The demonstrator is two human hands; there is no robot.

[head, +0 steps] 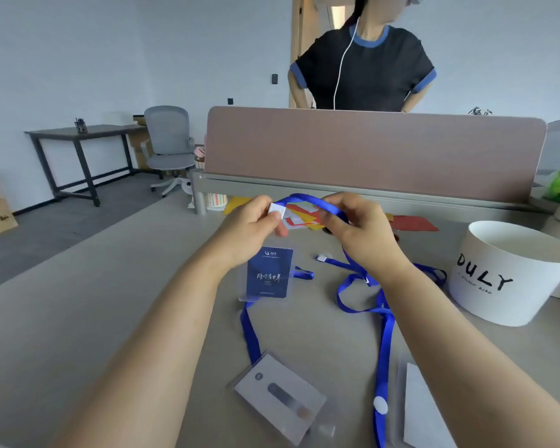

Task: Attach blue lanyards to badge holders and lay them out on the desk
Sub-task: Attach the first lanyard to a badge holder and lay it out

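Badge holder hangs long-axis down from the left hand, pinched at its top, above the table left of the tub; right hand, just beside, pinches the lanyard level with it.

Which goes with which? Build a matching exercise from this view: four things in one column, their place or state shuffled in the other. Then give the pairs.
Things
1. blue-card badge holder
2. grey-card badge holder
3. white round box
4. right hand

Place or state
a. stands on the desk, far right
b. lies flat on the desk, nearest the camera
c. held up above the desk by the left hand
d. pinches the blue lanyard

Pairs: 1-c, 2-b, 3-a, 4-d
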